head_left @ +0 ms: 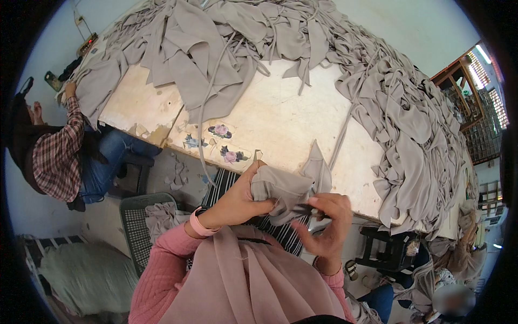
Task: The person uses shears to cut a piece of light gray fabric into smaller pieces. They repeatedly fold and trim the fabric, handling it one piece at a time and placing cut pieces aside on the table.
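A long pale worn worktable (280, 124) carries a big heap of grey-beige cloth pieces (399, 119) and three flower stickers (220, 130) along its near edge. Just before that edge, the left hand (237, 202) grips a bunched grey-beige fabric piece (283, 189); the right hand (329, 224) pinches its lower end.

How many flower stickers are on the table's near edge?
3, in a row on the table edge left of the left hand: a blue one, a pink one above it, a pink one nearest the hand. Cloth may hide more.
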The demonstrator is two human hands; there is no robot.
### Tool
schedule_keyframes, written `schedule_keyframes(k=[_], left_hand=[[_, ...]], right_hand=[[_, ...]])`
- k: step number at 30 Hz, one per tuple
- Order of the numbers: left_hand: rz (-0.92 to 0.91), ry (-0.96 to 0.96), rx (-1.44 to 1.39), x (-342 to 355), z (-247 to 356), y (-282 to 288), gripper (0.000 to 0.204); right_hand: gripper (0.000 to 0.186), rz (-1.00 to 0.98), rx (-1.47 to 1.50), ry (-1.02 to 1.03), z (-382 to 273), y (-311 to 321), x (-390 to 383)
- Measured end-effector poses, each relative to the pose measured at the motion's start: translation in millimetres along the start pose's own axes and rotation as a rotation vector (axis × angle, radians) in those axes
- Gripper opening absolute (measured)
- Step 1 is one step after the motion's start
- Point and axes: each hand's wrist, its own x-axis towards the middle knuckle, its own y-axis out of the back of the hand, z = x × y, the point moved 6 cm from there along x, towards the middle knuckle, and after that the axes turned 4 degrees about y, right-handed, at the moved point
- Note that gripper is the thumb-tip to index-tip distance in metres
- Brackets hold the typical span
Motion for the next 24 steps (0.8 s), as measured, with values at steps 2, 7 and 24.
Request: schedule_keyframes(k=[2,7,24], left_hand=[[0.002,0.018,-0.017,-1,-1,0,0.060],[0.005,0.019,0.013,0,-3,-2,0.064],[-0.041,0.065,-0.023,0,-6,-6,0.074]], right_hand=[[0.044,-0.014,-0.231,0.105,0,1,1],[0.039,-0.031,-0.457,0.248,-1,-8,-3],[0.033,0.022,-0.654,0.355,-8,-16,-9]])
